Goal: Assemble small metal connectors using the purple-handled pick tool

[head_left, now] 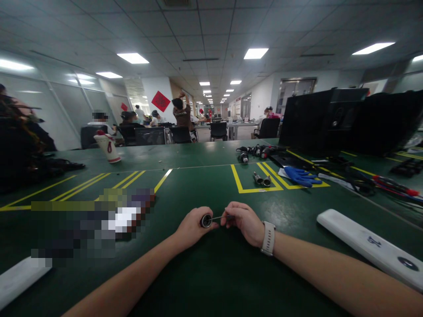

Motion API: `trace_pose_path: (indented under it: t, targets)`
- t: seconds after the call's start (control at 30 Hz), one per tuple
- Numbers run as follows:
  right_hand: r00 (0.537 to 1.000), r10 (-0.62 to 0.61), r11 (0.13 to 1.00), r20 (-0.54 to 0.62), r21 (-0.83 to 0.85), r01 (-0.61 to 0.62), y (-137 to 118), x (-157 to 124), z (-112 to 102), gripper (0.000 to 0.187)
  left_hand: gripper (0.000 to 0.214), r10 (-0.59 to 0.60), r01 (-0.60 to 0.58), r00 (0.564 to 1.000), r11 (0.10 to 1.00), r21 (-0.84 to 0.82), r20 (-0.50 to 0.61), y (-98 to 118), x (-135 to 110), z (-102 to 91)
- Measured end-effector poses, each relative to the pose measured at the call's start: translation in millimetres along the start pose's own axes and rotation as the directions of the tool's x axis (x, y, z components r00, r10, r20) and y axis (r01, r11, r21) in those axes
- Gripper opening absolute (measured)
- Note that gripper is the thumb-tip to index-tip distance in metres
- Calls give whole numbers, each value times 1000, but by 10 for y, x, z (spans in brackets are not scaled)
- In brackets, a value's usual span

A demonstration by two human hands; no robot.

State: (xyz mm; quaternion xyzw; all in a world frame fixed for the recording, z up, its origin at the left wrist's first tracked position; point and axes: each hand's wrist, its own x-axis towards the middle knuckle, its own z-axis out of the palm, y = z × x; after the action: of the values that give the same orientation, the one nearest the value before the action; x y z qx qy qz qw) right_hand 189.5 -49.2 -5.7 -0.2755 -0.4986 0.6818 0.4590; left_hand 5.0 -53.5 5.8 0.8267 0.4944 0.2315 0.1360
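Observation:
My left hand (192, 225) is closed around a short dark metal cylinder (206, 220), whose round open end faces me. From the right, my right hand (243, 220) pinches a thin metal rod (217, 218). The rod's far tip reaches the mouth of the cylinder; whether it goes inside I cannot tell. Both hands are just above the green table (205, 193). Most of the cylinder's body is hidden in my left palm, and my right fingers cover the near end of the rod.
Two metal cylindrical parts (262, 179) lie inside a yellow-taped square. Behind them are cabled connectors (254, 152), and to their right a blue glove (300, 176). A white bar (366, 242) lies right, a paper cup (108, 147) stands back left, and black cases (324, 116) stand back right.

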Motion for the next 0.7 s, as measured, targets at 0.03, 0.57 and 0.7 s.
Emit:
trace_pose_path:
  t: [0.03, 0.57, 0.7]
  targets:
    - [1000, -7, 1000, -1, -6, 7, 0, -2, 0, 18, 17, 2, -2, 1000, 1000, 6, -3, 1, -1, -1]
    - [1000, 5, 998, 0, -62, -5, 11, 5, 4, 17, 4, 55, -54, 998, 997, 61, -7, -18, -10, -4]
    - [1000, 28, 999, -9, -21, -28, -20, 0, 18, 18, 6, 74, -74, 997, 997, 27, -1, -33, -1, 4]
